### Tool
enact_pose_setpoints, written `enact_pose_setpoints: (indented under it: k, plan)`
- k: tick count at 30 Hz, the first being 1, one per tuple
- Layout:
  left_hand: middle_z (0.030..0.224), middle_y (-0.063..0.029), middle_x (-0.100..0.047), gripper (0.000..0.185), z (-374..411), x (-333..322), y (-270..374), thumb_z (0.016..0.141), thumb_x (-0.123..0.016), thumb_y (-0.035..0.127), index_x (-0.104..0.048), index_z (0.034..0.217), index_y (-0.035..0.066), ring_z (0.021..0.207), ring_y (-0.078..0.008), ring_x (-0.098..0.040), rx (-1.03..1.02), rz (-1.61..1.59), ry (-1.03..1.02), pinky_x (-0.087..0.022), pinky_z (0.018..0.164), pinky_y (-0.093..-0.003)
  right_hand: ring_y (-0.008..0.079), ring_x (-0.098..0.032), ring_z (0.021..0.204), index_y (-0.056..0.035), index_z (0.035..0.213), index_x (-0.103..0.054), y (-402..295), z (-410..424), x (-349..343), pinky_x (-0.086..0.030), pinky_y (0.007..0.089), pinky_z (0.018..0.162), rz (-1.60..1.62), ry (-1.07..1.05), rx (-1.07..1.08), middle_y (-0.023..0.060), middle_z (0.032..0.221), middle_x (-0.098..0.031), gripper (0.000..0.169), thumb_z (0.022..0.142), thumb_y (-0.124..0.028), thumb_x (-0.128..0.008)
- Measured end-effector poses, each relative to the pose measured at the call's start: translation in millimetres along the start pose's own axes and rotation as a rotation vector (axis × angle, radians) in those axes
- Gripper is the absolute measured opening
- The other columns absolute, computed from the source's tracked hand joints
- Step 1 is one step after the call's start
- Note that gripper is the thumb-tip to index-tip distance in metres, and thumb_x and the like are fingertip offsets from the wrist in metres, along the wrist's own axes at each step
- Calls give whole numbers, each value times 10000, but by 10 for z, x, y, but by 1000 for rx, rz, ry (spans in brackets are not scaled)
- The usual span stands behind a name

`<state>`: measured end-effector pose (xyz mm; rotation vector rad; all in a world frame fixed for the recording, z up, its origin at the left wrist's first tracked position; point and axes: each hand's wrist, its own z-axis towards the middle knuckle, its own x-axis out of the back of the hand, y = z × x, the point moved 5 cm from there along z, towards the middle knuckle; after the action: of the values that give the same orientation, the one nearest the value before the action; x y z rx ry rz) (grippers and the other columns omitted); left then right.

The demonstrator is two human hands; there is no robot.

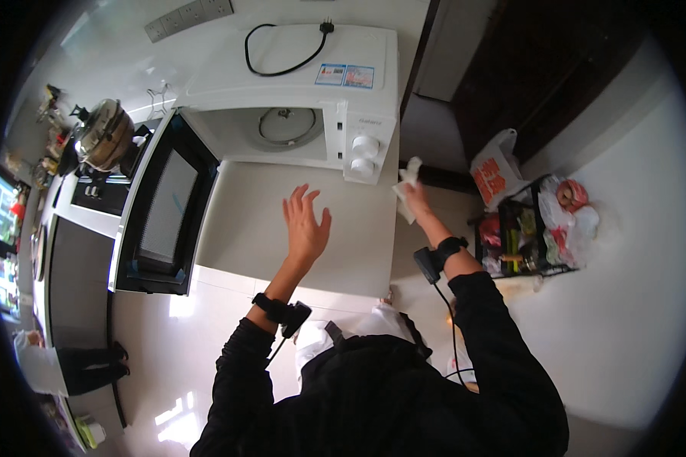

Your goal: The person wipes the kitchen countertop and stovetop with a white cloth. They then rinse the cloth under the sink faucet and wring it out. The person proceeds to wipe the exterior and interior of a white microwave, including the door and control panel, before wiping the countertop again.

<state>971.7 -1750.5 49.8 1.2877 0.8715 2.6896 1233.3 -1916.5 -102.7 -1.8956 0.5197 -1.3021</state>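
Note:
A white Galanz microwave oven (pixel 297 63) stands on a pale countertop (pixel 343 245), its cavity facing me. Its dark-windowed door (pixel 163 211) is swung wide to the left. Inside, a round turntable ring (pixel 288 128) is visible on the cavity floor. My left hand (pixel 308 228) hovers over the counter before the cavity, fingers apart, holding nothing. To the right of the two control knobs (pixel 364 155), past the counter's edge, my right hand (pixel 416 200) grips a crumpled white cloth or tissue (pixel 409 171). That hand is slightly blurred.
The unplugged power cord (pixel 286 73) rests on the microwave's top. A lidded pot (pixel 106 134) sits on the stove at left. At right are a loaded rack (pixel 514 234) and a plastic bag (pixel 494 171). Another person (pixel 74 368) stands at the far-left counter.

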Motion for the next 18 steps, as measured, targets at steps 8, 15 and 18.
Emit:
enact_pose_setpoints:
  k: [8,15,18]
  plan:
    - [1363,-177,-312,502,1026,188,891,765,-599,93,-391,1216,19,1275,-368,-281,-44,-86,301,-265,1026,-433,303,-406,1221,-60,1145,-563,-2329,-815,1287,-355,354,986,323,174,1194,147,1305,-432,436,768,107,-422]
    - [1274,-165,-438,443,1381,44,966,751,-598,102,-442,1156,11,1241,-362,-348,-115,79,315,-256,1038,-454,283,-571,1039,-41,930,-666,-2729,-372,1156,-437,317,877,307,-158,1300,156,1055,-611,386,739,99,-361]
    - [1247,-174,-458,465,1377,59,1018,736,-641,192,-461,1121,1,1216,-371,-376,-99,190,326,-271,1031,-467,232,-578,1038,-60,952,-671,-2768,97,1097,-438,282,840,408,-143,1225,147,1080,-612,386,770,64,-354]
